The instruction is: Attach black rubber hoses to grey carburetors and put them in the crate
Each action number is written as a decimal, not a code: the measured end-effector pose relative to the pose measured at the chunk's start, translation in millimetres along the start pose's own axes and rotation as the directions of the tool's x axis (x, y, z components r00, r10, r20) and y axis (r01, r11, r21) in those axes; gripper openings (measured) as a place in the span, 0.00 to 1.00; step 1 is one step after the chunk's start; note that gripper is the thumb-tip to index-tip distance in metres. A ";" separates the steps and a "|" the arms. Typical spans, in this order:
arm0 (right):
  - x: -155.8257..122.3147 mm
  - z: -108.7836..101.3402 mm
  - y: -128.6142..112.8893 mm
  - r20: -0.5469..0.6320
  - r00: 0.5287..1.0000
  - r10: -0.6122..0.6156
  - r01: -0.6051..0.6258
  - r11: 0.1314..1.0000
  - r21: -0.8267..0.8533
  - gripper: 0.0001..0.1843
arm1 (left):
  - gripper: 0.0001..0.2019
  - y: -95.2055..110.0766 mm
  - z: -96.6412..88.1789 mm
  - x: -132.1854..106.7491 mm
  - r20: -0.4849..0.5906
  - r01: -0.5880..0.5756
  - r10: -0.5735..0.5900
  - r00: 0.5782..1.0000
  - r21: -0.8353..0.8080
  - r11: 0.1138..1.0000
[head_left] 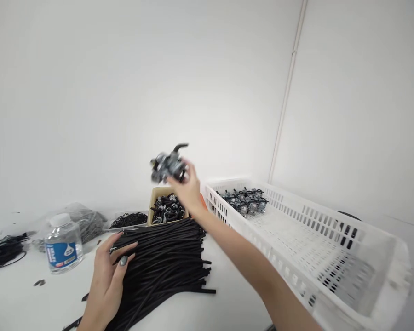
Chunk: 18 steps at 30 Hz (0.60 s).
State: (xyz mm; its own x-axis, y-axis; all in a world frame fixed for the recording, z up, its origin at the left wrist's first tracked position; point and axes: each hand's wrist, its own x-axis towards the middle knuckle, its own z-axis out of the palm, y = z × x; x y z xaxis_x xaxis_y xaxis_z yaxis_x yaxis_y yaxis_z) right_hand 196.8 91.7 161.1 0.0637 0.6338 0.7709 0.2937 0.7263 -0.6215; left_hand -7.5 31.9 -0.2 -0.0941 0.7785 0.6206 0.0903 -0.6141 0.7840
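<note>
My right hand (pixel 189 186) is raised above the back of the table and closed around a small metal carburetor (pixel 168 166), blurred by motion. A short black hose sticks up from its top. My left hand (pixel 108 278) is over the left part of a pile of black rubber hoses (pixel 165 262), fingers apart and curved, with nothing seen in them. Whether its fingertips touch the hoses I cannot tell.
A long white perforated basket (pixel 296 209) stands on the right, with several similar carburetors (pixel 244 201) at its far end. Behind the hoses are a yellowish bin (pixel 152 214) of black parts and a tray of thin black rings (pixel 129 219). A clear bottle (pixel 64 243) stands left.
</note>
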 end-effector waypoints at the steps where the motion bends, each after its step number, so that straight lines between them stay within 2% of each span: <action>1: 29.4 -15.0 -3.0 -0.114 0.993 -0.023 0.019 0.999 -0.037 0.38 | 0.27 -1.2 0.0 -1.0 0.013 -0.026 0.025 1.000 0.028 0.999; 3: 83.8 -53.0 -3.4 -0.266 0.962 -0.059 0.006 0.981 -0.194 0.37 | 0.26 -4.4 -1.5 -1.3 0.036 -0.063 0.060 0.998 0.085 0.994; 5: 122.1 -101.3 4.4 -0.354 0.933 -0.058 -0.088 0.919 -0.384 0.35 | 0.26 -6.6 -3.9 0.1 0.052 -0.091 0.084 0.995 0.138 0.986; 6: 132.6 -128.8 10.7 -0.372 0.927 -0.041 -0.160 0.855 -0.493 0.34 | 0.26 -6.7 -5.0 0.9 0.057 -0.098 0.090 0.994 0.158 0.983; 7: 137.0 -157.8 18.0 -0.383 0.923 -0.028 -0.232 0.755 -0.613 0.34 | 0.27 -6.1 -5.7 1.7 0.057 -0.101 0.092 0.994 0.169 0.980; 9: 128.9 -218.2 34.3 -0.346 0.936 0.060 -0.337 0.426 -0.840 0.33 | 0.27 -3.1 -6.2 2.7 0.053 -0.092 0.083 0.995 0.182 0.979; 12: 88.6 -304.6 60.3 -0.410 0.891 0.194 -0.449 0.242 -0.860 0.31 | 0.25 2.4 -5.7 2.5 0.050 -0.106 0.097 0.994 0.225 0.968; 14: 55.9 -352.9 78.5 -0.469 0.838 0.279 -0.516 0.120 -0.848 0.27 | 0.24 4.2 -5.6 1.6 0.061 -0.141 0.129 0.990 0.280 0.950; 16: 27.1 -391.4 97.7 -0.522 0.776 0.353 -0.561 0.012 -0.827 0.26 | 0.22 4.3 -5.5 0.1 0.070 -0.175 0.161 0.984 0.330 0.927; 18: 6.4 -419.9 118.0 -0.545 0.726 0.419 -0.574 -0.069 -0.816 0.27 | 0.19 3.0 -4.8 -1.7 0.077 -0.197 0.182 0.980 0.377 0.905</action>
State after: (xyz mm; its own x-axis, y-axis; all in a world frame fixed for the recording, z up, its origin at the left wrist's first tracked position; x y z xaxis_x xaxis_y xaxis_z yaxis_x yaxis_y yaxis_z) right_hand 632.4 69.7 151.3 0.6894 0.6197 0.3751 0.7219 -0.6304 -0.2853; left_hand -11.8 28.1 1.1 0.0002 0.6614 0.7501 0.4744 -0.6604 0.5821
